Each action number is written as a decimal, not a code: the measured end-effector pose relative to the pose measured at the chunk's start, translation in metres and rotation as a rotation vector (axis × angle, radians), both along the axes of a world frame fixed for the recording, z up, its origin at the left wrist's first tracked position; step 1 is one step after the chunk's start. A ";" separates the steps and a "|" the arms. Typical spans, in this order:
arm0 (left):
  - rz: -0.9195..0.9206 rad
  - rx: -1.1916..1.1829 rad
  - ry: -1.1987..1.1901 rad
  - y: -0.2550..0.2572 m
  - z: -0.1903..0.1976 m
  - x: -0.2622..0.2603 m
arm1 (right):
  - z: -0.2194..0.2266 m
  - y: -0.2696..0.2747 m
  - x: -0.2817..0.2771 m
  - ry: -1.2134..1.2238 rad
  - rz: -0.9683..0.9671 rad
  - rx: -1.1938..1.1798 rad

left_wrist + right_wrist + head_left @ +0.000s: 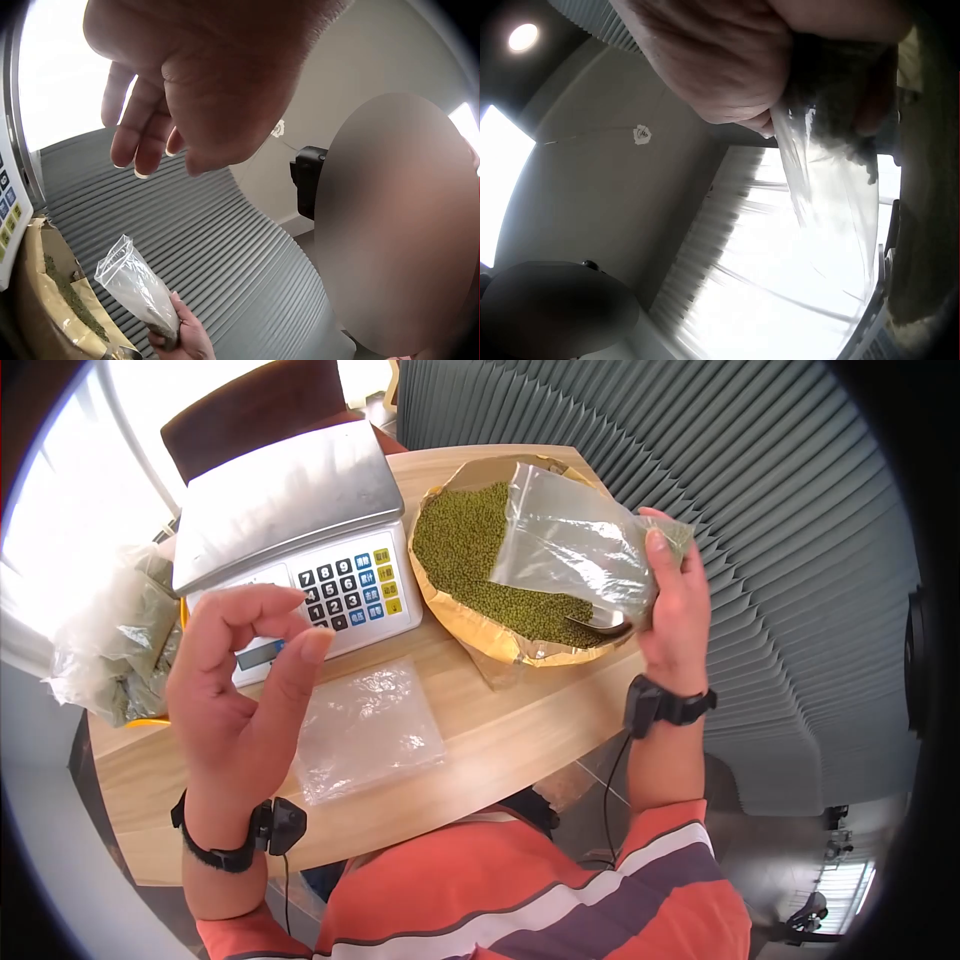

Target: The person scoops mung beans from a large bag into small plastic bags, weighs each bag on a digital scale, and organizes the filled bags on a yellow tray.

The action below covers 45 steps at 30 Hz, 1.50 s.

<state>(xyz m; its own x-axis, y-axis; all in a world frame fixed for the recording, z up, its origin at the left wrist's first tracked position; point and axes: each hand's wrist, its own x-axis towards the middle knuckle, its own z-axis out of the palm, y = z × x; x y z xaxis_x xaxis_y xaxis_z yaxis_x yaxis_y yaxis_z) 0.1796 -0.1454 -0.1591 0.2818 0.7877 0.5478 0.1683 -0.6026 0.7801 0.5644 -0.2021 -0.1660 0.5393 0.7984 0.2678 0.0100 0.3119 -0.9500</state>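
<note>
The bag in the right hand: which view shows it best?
The head view: the clear bag appears large and well lit in the right hand. The left wrist view shows it smaller; the right wrist view, close but partly dark, partly washed out.

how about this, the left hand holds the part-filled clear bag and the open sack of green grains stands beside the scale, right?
Not quite: the right hand holds the part-filled clear bag, as the head view shows; the left hand is empty. The open sack of green grains does stand beside the scale.
</note>
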 end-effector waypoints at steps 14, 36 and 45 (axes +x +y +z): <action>-0.033 -0.314 0.057 -0.022 -0.059 -0.021 | 0.098 0.055 0.036 -0.886 0.124 -0.343; -0.088 -0.250 0.108 -0.028 -0.077 -0.011 | 0.119 0.051 0.031 -1.061 0.131 -0.420; -0.166 -0.296 0.180 -0.029 -0.068 -0.013 | 0.118 0.046 0.034 -1.211 0.202 -0.477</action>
<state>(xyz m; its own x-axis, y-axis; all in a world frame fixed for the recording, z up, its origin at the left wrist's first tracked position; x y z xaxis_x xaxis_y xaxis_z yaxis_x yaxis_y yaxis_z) 0.1669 -0.1748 -0.2267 0.4902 0.8397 0.2338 0.2373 -0.3867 0.8912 0.5984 -0.1557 -0.0484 0.0195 0.9861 0.1650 0.9199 0.0470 -0.3892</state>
